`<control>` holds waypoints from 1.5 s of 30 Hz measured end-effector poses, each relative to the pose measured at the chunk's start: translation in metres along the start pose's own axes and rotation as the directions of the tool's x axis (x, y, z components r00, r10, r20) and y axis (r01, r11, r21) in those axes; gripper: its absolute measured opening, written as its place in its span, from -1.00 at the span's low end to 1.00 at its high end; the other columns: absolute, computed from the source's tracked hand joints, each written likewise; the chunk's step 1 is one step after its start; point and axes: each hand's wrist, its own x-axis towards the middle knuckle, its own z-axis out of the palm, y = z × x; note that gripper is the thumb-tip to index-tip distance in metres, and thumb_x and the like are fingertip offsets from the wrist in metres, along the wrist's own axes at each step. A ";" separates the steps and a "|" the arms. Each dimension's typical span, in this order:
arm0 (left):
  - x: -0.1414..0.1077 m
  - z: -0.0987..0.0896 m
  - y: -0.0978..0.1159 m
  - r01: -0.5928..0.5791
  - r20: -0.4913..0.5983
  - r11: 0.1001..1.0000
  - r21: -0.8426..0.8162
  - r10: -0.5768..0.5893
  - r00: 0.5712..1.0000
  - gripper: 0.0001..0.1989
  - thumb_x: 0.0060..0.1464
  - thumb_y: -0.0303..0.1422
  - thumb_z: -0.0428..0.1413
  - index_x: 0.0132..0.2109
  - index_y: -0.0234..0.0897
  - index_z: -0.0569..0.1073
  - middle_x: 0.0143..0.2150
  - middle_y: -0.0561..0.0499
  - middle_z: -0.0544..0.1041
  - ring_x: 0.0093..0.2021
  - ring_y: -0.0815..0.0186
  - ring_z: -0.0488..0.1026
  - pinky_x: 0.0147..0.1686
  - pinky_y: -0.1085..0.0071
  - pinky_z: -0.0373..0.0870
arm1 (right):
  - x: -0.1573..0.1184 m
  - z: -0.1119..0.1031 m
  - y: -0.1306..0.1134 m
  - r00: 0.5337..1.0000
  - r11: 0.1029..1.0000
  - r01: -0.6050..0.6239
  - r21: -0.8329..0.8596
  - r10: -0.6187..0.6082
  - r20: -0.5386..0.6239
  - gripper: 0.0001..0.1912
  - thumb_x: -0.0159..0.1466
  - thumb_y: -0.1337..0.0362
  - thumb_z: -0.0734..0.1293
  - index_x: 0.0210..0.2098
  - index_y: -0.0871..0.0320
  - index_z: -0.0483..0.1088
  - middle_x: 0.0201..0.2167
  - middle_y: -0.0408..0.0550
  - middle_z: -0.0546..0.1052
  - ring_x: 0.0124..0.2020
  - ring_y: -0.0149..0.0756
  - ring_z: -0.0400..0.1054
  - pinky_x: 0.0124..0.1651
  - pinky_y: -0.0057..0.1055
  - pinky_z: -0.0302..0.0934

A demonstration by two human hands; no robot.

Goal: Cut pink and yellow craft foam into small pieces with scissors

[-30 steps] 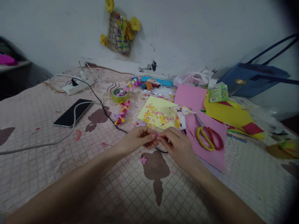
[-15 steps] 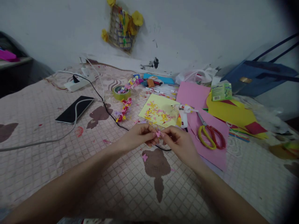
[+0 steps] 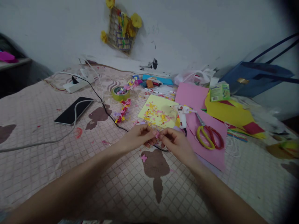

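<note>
Between the fingertips of both hands is a small pink paper cutout (image 3: 157,134), partly covered by the fingers. My left hand (image 3: 144,134) pinches it from the left, and my right hand (image 3: 173,138) closes on it from the right. Just below them, a pink butterfly-shaped cutout (image 3: 144,158) lies on the patterned cloth. Beyond my hands sits a pale yellow sheet (image 3: 149,104) strewn with tiny pink and yellow scraps. A white glue gun (image 3: 182,116) rests at its right edge, its black cord running under my hands.
Scissors (image 3: 207,133) with yellow and red handles lie on pink sheets (image 3: 192,93). Left of the yellow sheet are a decorated strip (image 3: 122,111) and a tape roll (image 3: 120,94). A dark phone (image 3: 73,111), white power strip (image 3: 78,83) and blue bag (image 3: 254,79) stand farther out.
Both hands stay together at the same spot; the fingers have shifted slightly around the pink cutout, which now shows less clearly. The whole view has moved a little.
</note>
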 end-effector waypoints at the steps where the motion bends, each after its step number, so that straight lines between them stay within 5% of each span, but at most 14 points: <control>1: 0.000 0.000 -0.001 -0.005 -0.002 1.000 0.016 0.005 1.000 -0.70 0.06 -0.17 0.11 -0.32 -0.37 0.37 -0.45 0.03 0.45 -0.49 0.45 0.37 -0.49 0.51 0.31 | 0.000 0.001 0.000 1.000 0.999 0.024 -0.024 -0.024 -0.007 -0.84 0.21 0.22 0.25 -0.44 0.18 0.33 -0.53 -0.16 0.38 -0.51 -0.42 0.23 -0.49 -0.48 0.12; 8: 0.002 0.000 -0.005 -0.042 0.072 0.997 0.060 0.037 0.997 -0.81 0.04 -0.27 0.09 -0.36 -0.35 0.35 -0.45 0.04 0.44 -0.50 0.45 0.36 -0.47 0.48 0.32 | 0.002 -0.001 0.001 0.996 0.991 -0.044 0.125 0.035 0.079 -0.82 0.20 0.17 0.25 -0.43 0.16 0.31 -0.57 -0.19 0.37 -0.58 -0.45 0.20 -0.56 -0.50 0.06; 11: 0.000 0.001 -0.001 -0.192 -0.008 0.965 0.178 0.197 0.980 -0.90 0.04 -0.38 0.08 -0.29 -0.34 0.36 -0.34 -0.01 0.46 -0.37 0.38 0.40 -0.36 0.42 0.37 | 0.003 -0.003 0.002 0.992 0.984 -0.094 0.151 0.081 0.094 -0.80 0.20 0.15 0.26 -0.44 0.15 0.29 -0.60 -0.20 0.35 -0.61 -0.47 0.19 -0.59 -0.51 0.02; 13: -0.003 0.001 0.003 -0.335 -0.042 0.869 0.364 0.375 0.926 -0.91 0.03 -0.47 0.07 -0.25 -0.33 0.37 -0.29 -0.02 0.45 -0.28 0.35 0.40 -0.27 0.38 0.37 | 0.003 -0.004 0.004 0.989 0.980 -0.125 0.154 0.109 0.103 -0.79 0.19 0.13 0.26 -0.44 0.15 0.28 -0.62 -0.22 0.35 -0.64 -0.48 0.17 -0.61 -0.52 0.00; 16: -0.006 0.001 0.005 -0.472 0.072 0.612 0.635 0.561 0.825 -0.88 0.03 -0.53 0.06 -0.24 -0.31 0.41 -0.24 -0.04 0.42 -0.18 0.29 0.35 -0.18 0.34 0.33 | 0.003 -0.004 0.006 0.987 0.977 -0.132 0.168 0.113 0.118 -0.80 0.19 0.14 0.26 -0.44 0.15 0.27 -0.62 -0.23 0.34 -0.64 -0.49 0.18 -0.62 -0.52 -0.01; 19: -0.005 0.001 -0.001 -0.513 0.194 0.386 0.766 0.623 0.758 -0.89 0.11 -0.50 0.02 -0.22 -0.31 0.43 -0.21 -0.08 0.42 -0.14 0.25 0.33 -0.15 0.29 0.31 | 0.003 -0.005 0.006 0.987 0.980 -0.115 0.163 0.094 0.132 -0.81 0.17 0.15 0.25 -0.45 0.15 0.26 -0.61 -0.23 0.33 -0.64 -0.49 0.19 -0.61 -0.52 -0.02; 22: -0.003 0.003 -0.008 -0.520 0.249 0.295 0.801 0.626 0.739 -0.85 0.19 -0.46 -0.03 -0.21 -0.32 0.43 -0.20 -0.10 0.45 -0.15 0.25 0.36 -0.14 0.28 0.31 | 0.004 -0.005 0.005 0.985 0.981 -0.123 0.148 0.102 0.138 -0.79 0.17 0.13 0.26 -0.46 0.14 0.24 -0.61 -0.24 0.32 -0.65 -0.50 0.17 -0.62 -0.51 -0.02; 26: -0.004 0.001 -0.003 -0.485 0.159 0.437 0.758 0.597 0.786 -0.88 0.15 -0.49 -0.01 -0.24 -0.30 0.43 -0.26 -0.06 0.49 -0.20 0.28 0.40 -0.18 0.33 0.33 | 0.004 -0.006 0.009 0.979 0.975 -0.156 0.160 0.131 0.160 -0.75 0.20 0.08 0.26 -0.44 0.14 0.26 -0.63 -0.24 0.34 -0.66 -0.50 0.15 -0.62 -0.52 -0.03; 30: -0.003 -0.019 0.015 -0.366 -0.137 0.773 0.518 0.497 0.857 -0.93 0.09 -0.42 0.07 -0.33 -0.31 0.42 -0.40 0.01 0.49 -0.38 0.38 0.40 -0.35 0.44 0.34 | 0.006 -0.011 0.014 0.986 0.969 -0.141 0.201 0.120 0.113 -0.71 0.24 0.04 0.24 -0.41 0.15 0.31 -0.64 -0.22 0.37 -0.66 -0.49 0.15 -0.63 -0.53 -0.04; 33: -0.001 -0.039 0.025 -0.321 -0.339 0.915 0.243 0.391 0.856 -0.87 0.01 -0.33 0.15 -0.36 -0.32 0.39 -0.43 0.04 0.48 -0.42 0.41 0.40 -0.38 0.48 0.34 | 0.008 -0.018 0.018 0.993 0.970 -0.117 0.211 0.108 0.054 -0.71 0.23 0.05 0.26 -0.41 0.16 0.33 -0.61 -0.20 0.37 -0.63 -0.48 0.19 -0.62 -0.54 -0.01; 38: -0.001 -0.051 0.027 -0.228 -0.389 0.968 0.107 0.252 0.886 -0.85 -0.04 -0.32 0.18 -0.38 -0.32 0.39 -0.45 0.06 0.49 -0.42 0.44 0.42 -0.40 0.52 0.32 | 0.013 -0.034 0.020 0.998 0.989 -0.054 0.137 0.057 -0.015 -0.72 0.24 0.06 0.26 -0.42 0.16 0.35 -0.60 -0.18 0.38 -0.60 -0.47 0.21 -0.59 -0.53 0.03; 45: -0.004 -0.050 0.030 -0.243 -0.377 0.964 0.106 0.265 0.888 -0.86 -0.06 -0.35 0.17 -0.37 -0.32 0.39 -0.46 0.08 0.47 -0.44 0.46 0.41 -0.41 0.54 0.32 | 0.016 -0.062 0.022 0.970 0.996 0.006 -0.093 -0.029 -0.243 -0.73 0.21 0.08 0.28 -0.44 0.16 0.37 -0.60 -0.15 0.41 -0.60 -0.44 0.23 -0.55 -0.48 0.07</control>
